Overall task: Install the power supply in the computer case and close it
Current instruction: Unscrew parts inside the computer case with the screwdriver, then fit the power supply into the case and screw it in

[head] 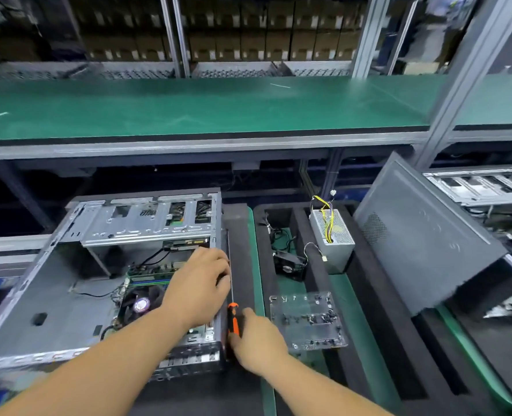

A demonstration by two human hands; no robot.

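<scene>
Head view, nearest first: two bare forearms reach in from the bottom edge. The right hand (256,340) curls its fingers round the orange-and-black handle of a long thin-shafted screwdriver (233,319), whose shaft runs up along the right wall of the open grey metal computer case (54,295). The left hand (199,289) rests on that same wall, fingers bent over its rim and gripping it. The case lies on its side on dark foam, showing a green circuit board with a round fan (141,304) and a silver drive cage (147,223) at its far end.

Just right of the hands, a clear plastic tray of small screws (308,319) sits on the green mat (368,340). Beyond it lie a small black fan (289,265) and the silver boxy power supply with yellow and black wires (332,235), standing between black foam strips, well apart from the case. A dark grey side panel (422,241) leans tilted at the right.

Farther back, a long green-topped shelf (203,106) on an aluminium frame spans the bench, with stacked brown boxes (248,31), blurred, behind it.
</scene>
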